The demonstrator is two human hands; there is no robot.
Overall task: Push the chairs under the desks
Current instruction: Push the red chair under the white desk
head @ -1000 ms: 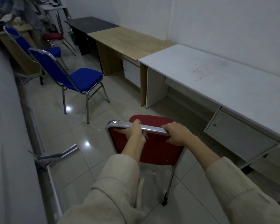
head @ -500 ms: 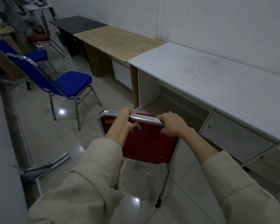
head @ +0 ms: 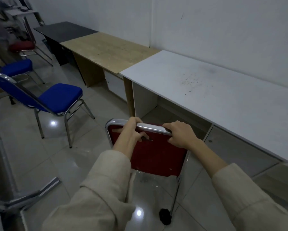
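Note:
A red chair [head: 156, 155] with a chrome frame stands in front of me, its back towards me, facing the knee space of the white desk [head: 206, 90]. My left hand [head: 131, 132] grips the chrome top rail of the backrest near its left corner. On the same rail, near the right end, my right hand [head: 180, 134] holds tight. The chair's seat is hidden behind its backrest. Left of the white desk stand a wood-coloured desk [head: 110, 50] and a black desk [head: 65, 30], all against the wall.
A blue chair [head: 56, 99] stands out on the tiled floor at left, a second blue chair [head: 15, 67] behind it and a dark red chair [head: 23, 46] further back. A metal rail with a foot [head: 40, 190] runs along the left. Clutter fills the far left corner.
The red chair, gripped by both hands, has moved forward and right, closer to the white desk's opening. The blue chairs have slid left in view.

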